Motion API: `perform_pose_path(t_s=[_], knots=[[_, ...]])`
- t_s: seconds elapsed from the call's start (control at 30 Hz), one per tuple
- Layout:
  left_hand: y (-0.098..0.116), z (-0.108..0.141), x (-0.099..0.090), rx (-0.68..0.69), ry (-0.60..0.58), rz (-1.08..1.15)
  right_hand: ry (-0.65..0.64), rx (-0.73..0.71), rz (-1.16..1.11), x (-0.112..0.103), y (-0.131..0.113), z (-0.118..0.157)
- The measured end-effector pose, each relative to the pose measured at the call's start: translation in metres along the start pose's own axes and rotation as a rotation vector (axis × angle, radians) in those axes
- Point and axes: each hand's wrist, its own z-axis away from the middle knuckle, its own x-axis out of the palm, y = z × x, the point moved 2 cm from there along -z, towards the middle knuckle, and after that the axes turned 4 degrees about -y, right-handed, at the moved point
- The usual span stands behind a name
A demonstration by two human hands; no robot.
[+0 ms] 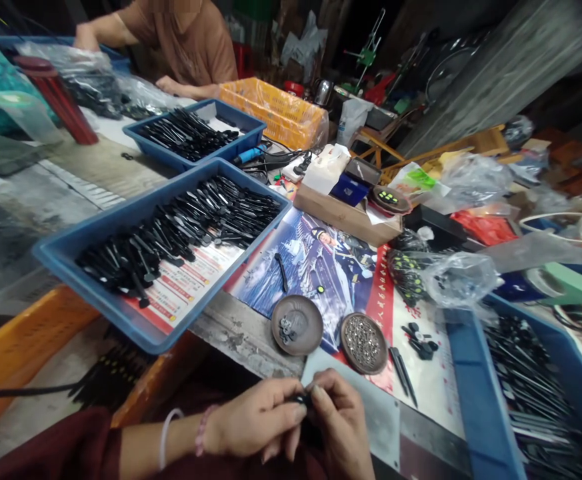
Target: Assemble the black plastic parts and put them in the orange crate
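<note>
My left hand [261, 417] and my right hand [343, 420] meet at the table's near edge, closed in a pinch around a small black part [301, 399]. Fingers cover most of it, so its exact kind is hidden. Just beyond them sits a brown dish [311, 327] with a few small dark pieces in it. To its right, a second round dish [347, 327] is full of tiny silvery metal pieces [365, 341]. Two slim black sticks [403, 377] lie beside that dish, with several black knobs [423, 343] behind them. One black handle-like piece [281, 272] rests on the printed poster.
Blue trays [158, 341] of long black parts stand at left; another blue bin [488, 400] is at right. A cardboard box [345, 217] and plastic bags [463, 277] lie farther back. Across the table sits a person [191, 53] near an orange crate [275, 110].
</note>
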Motion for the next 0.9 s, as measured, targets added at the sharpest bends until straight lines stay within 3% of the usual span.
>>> perform_pose_path(t_s=[0.1, 0.2, 0.43, 0.6, 0.7, 0.8, 0.9], knots=[[0.008, 0.002, -0.001, -0.011, 0.099, -0.067, 0.066, -0.089, 0.094, 0.004, -0.005, -0.001], [0.014, 0.003, -0.002, -0.04, 0.095, -0.115, 0.108, -0.147, 0.15, 0.006, -0.01, -0.002], [0.01, -0.006, -0.005, 0.015, -0.01, 0.072, 0.095, -0.041, 0.014, 0.0, -0.003, -0.004], [0.007, -0.009, -0.005, 0.03, 0.025, 0.013, 0.102, 0.063, -0.177, 0.004, 0.005, -0.008], [0.008, -0.009, -0.006, 0.022, 0.107, -0.034, 0.128, 0.111, -0.279, 0.006, 0.004, -0.014], [0.012, -0.008, -0.01, 0.115, 0.259, -0.26, 0.216, 0.1, -0.288, 0.004, 0.002, -0.019], [0.019, -0.007, -0.014, 0.276, 0.313, -0.746, 0.274, 0.105, -0.261, 0.003, 0.001, -0.023]])
